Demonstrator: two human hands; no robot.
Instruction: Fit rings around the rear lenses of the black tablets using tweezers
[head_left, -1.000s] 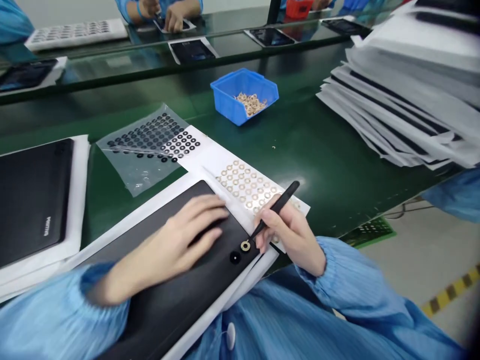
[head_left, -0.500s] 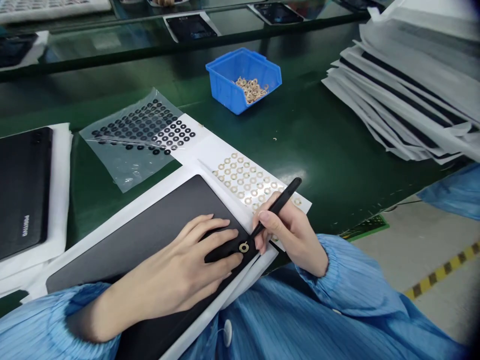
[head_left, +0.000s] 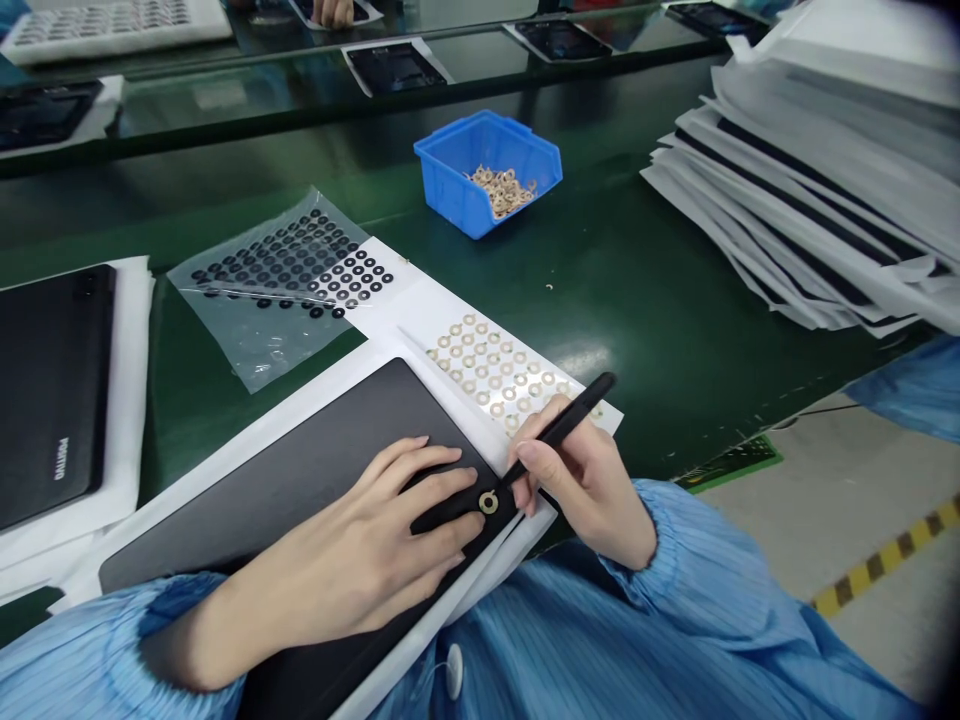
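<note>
- The left hand (head_left: 360, 560) is lying palm down on a black tablet (head_left: 300, 475), its fingers spreading slightly apart and holding nothing.
- The right hand (head_left: 589, 485) is gripping a black tweezer-like tool (head_left: 566, 422), thumb and fingers clamping on its shaft.
- The tool is slanting down to the left, and its dark tip is meeting the edge of a gold ring (head_left: 481, 503); whether it is pinching the ring, I cannot tell.
- That ring is sitting near the tablet's right corner, with a left fingertip resting just beside it.
- The tablet is lying tilted across a white liner (head_left: 247, 445).
- Beyond the hands, a white sheet (head_left: 416, 308) is carrying rows of gold rings, and black rings are showing at its far end, partly under a clear film (head_left: 262, 350).
- Farther off, a blue bin (head_left: 457, 200) is holding loose gold-coloured rings (head_left: 506, 192).
- A second tablet (head_left: 49, 400), lettered POSITIVO, is resting at the left.
- Layered white sheets (head_left: 787, 225) are piling up at the right.
</note>
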